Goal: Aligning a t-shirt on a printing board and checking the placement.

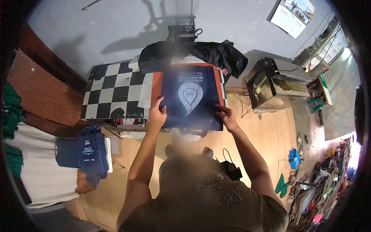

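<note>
A dark blue cloth (200, 85) with a white pin-shaped print and white lettering lies spread on an orange-edged board (157, 86); the print is upside down to me. Whether the cloth is a bag or a garment, I cannot tell. My left hand (157, 113) grips its left edge, thumb and fingers bent at the border. On the opposite side my right hand (228, 117) holds the right edge between thumb and fingers. The cloth's near end reaches the front of the checkered table (112, 101). Black fabric (216, 54) lies bunched behind the board.
Left of me, folded dark blue printed cloths (92, 150) are stacked by a large white cloth (44, 166). A glass tank (266, 87) stands to the right of the table. A black bag (231, 169) sits on the floor near my right arm, and a blue plastic bag (294, 159) farther right.
</note>
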`<state>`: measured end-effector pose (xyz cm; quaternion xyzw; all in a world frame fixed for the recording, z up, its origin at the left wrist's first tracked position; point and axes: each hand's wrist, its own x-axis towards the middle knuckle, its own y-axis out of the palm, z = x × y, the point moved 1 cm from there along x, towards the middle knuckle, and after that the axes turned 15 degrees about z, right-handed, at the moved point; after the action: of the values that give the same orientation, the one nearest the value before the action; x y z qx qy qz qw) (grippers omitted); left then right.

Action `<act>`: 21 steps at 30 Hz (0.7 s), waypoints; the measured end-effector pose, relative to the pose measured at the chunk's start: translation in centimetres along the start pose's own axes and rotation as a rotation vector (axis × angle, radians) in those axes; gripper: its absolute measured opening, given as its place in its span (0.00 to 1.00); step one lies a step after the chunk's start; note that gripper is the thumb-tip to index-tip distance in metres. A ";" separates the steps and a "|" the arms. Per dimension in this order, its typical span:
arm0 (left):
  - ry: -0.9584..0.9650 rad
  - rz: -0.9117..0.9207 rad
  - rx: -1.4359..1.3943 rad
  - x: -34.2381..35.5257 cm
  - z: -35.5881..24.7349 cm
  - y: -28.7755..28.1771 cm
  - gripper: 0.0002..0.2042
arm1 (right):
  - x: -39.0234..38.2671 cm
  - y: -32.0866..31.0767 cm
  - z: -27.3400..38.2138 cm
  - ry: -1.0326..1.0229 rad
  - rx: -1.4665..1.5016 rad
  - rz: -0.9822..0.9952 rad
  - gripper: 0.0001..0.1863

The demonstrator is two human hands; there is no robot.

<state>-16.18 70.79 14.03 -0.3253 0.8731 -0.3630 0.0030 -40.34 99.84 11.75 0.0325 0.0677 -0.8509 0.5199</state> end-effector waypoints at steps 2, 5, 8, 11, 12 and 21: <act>0.023 -0.021 0.063 0.0 -0.7 -0.3 0.23 | 0.6 0.2 0.5 -0.046 -0.111 -0.049 0.27; -0.008 -0.059 0.091 -1.0 -1.4 -0.9 0.17 | 0.3 0.5 2.3 -0.045 -0.814 -0.200 0.23; -0.064 -0.129 -0.075 -3.5 -0.5 -1.2 0.11 | -1.4 0.7 4.0 -0.218 -1.089 -0.371 0.17; -0.179 0.013 -0.217 -7.1 2.6 -1.4 0.08 | -3.0 -0.4 3.8 -0.069 -0.757 -0.313 0.08; -0.309 0.115 -0.247 -8.2 3.9 -0.9 0.08 | -3.5 -0.9 3.2 0.069 -0.621 -0.254 0.09; -0.225 0.203 -0.591 -10.6 9.2 6.3 0.15 | -3.9 0.0 -6.5 0.162 -0.305 -0.066 0.18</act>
<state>-9.20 74.31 0.75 -0.2617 0.9628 -0.0535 0.0411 -38.66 104.30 5.83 0.0198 0.2386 -0.8419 0.4836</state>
